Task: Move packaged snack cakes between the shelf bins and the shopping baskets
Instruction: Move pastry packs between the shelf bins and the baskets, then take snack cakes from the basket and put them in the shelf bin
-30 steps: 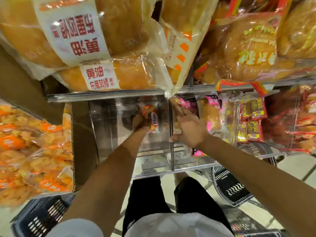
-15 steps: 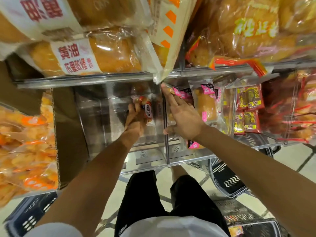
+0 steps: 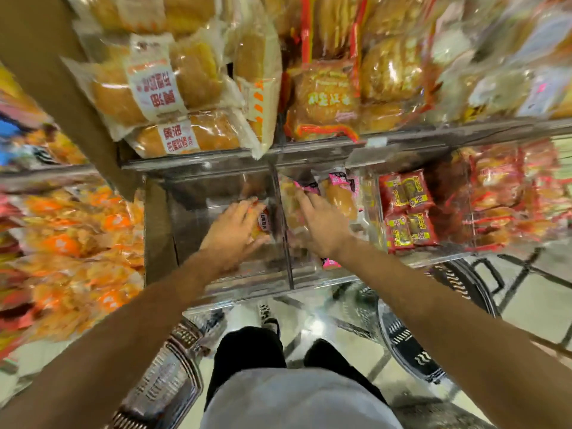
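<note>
My left hand point(image 3: 236, 230) reaches into a clear acrylic shelf bin point(image 3: 198, 218) and grips a small snack cake point(image 3: 262, 226) in an orange and red wrapper. My right hand point(image 3: 322, 226) lies over the neighbouring bin point(image 3: 365, 212), fingers stretched onto pink-labelled snack cakes point(image 3: 339, 193). A clear divider point(image 3: 283, 230) stands between the two hands. One shopping basket point(image 3: 167, 376) stands on the floor at lower left, another dark basket point(image 3: 411, 339) at lower right.
Large bagged breads point(image 3: 164, 88) fill the shelf above. Red-wrapped cakes point(image 3: 407, 209) sit in the bin further right. Orange snack bags point(image 3: 71, 258) fill a cardboard box on the left. My legs and the tiled floor are below.
The camera has tilted and the view blurs. My left hand with the cake has sunk lower into the left bin. My right hand stays on the pink-labelled cakes.
</note>
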